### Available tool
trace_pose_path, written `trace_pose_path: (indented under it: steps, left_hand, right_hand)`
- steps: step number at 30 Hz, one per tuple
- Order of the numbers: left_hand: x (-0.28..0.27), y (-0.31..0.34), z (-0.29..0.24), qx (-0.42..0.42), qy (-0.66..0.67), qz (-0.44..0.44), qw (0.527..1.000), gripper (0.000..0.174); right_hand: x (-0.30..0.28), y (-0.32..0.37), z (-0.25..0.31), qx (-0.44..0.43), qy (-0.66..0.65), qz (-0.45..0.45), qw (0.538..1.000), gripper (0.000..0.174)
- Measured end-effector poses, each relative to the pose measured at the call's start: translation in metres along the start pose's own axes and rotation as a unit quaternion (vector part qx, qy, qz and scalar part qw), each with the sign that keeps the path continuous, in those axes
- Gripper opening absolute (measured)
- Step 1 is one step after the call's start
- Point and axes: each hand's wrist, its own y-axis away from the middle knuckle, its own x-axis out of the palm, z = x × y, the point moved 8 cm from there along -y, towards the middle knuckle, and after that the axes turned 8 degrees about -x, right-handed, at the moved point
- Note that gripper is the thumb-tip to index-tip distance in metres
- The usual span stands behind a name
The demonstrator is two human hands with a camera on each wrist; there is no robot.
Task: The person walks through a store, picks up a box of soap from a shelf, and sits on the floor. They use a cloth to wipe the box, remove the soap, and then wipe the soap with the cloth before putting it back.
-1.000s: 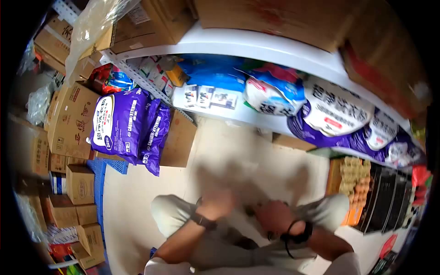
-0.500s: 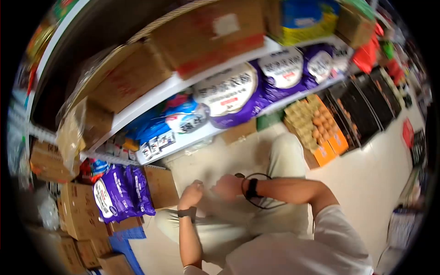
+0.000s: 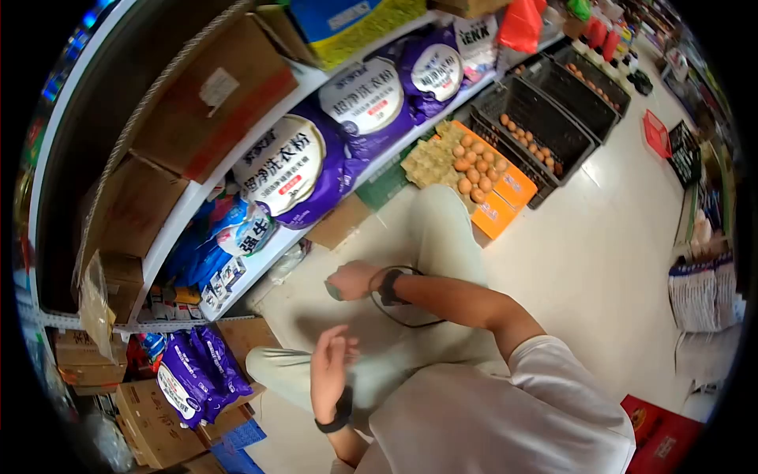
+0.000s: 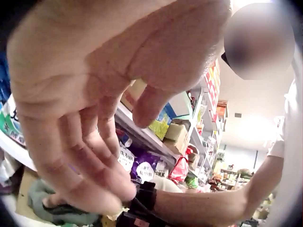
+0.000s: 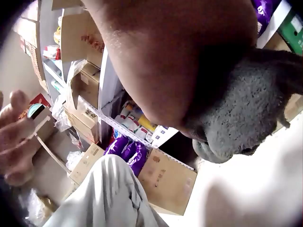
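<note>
The right hand [image 3: 353, 280] grips a grey-green cloth [image 3: 333, 291] above the floor, beside the bent knees. Close up in the right wrist view, that cloth [image 5: 236, 111] bulges from under the right hand [image 5: 175, 56], whose fingers are mostly hidden. Nearer the body, the left hand [image 3: 330, 373] holds nothing, its fingers loosely bent and spread a little. Those relaxed fingers of the left hand [image 4: 90, 99] fill much of the left wrist view, with the cloth [image 4: 59, 208] beyond them. The two hands are apart.
Purple detergent bags [image 3: 294, 170] line the low shelf. Eggs [image 3: 478, 167] on trays and black crates [image 3: 537, 118] stand at the upper right. More purple bags [image 3: 201, 375] and cardboard boxes [image 3: 158, 419] are at the lower left.
The head view has swung toward the eggs and crates. The hands, close together half a second ago, are farther apart, and the cloth in the right hand shows more plainly.
</note>
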Motion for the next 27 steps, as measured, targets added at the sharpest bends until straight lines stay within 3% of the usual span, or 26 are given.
trace_pose_path:
  steps: [2,5,7,8,13,16,18,22,26,27]
  left_hand:
    - [-0.009,0.025,0.01,0.018,-0.025,-0.04,0.999,0.034]
    - [-0.009,0.048,0.101,-0.098,-0.087,0.005,0.991,0.033]
    - [0.007,0.064,0.129,-0.111,-0.104,-0.007,0.988,0.032]
    - [0.01,0.067,0.128,-0.04,-0.163,-0.065,0.984,0.034]
    - [0.004,0.083,0.138,-0.074,-0.172,-0.194,0.963,0.03]
    - [-0.005,0.093,0.146,-0.083,-0.169,-0.231,0.955,0.029]
    - [-0.013,0.104,0.149,-0.09,-0.159,-0.248,0.951,0.028]
    - [-0.017,0.121,0.148,-0.08,-0.124,-0.28,0.949,0.027]
    - [-0.022,0.133,0.151,-0.066,-0.133,-0.307,0.94,0.028]
    - [-0.021,0.136,0.156,-0.06,-0.029,-0.291,0.954,0.027]
  right_hand:
    - [0.001,0.001,0.002,0.004,0.008,-0.003,1.0,0.028]
    - [-0.01,-0.004,0.016,0.01,-0.006,-0.025,1.0,0.027]
    - [-0.015,-0.008,0.034,0.004,-0.039,-0.017,0.999,0.029]
    - [-0.019,-0.009,0.045,-0.005,-0.054,-0.012,0.998,0.03]
    - [0.008,-0.029,0.076,-0.062,-0.082,-0.003,0.995,0.042]
    - [0.032,-0.041,0.09,-0.075,-0.179,0.015,0.981,0.043]
    - [0.056,-0.057,0.101,-0.093,-0.285,0.043,0.953,0.051]
    - [0.051,-0.056,0.137,-0.049,-0.451,0.087,0.887,0.038]
    - [0.085,-0.061,0.126,0.041,-0.587,0.115,0.801,0.043]
    - [0.082,-0.06,0.13,0.06,-0.602,0.112,0.788,0.042]
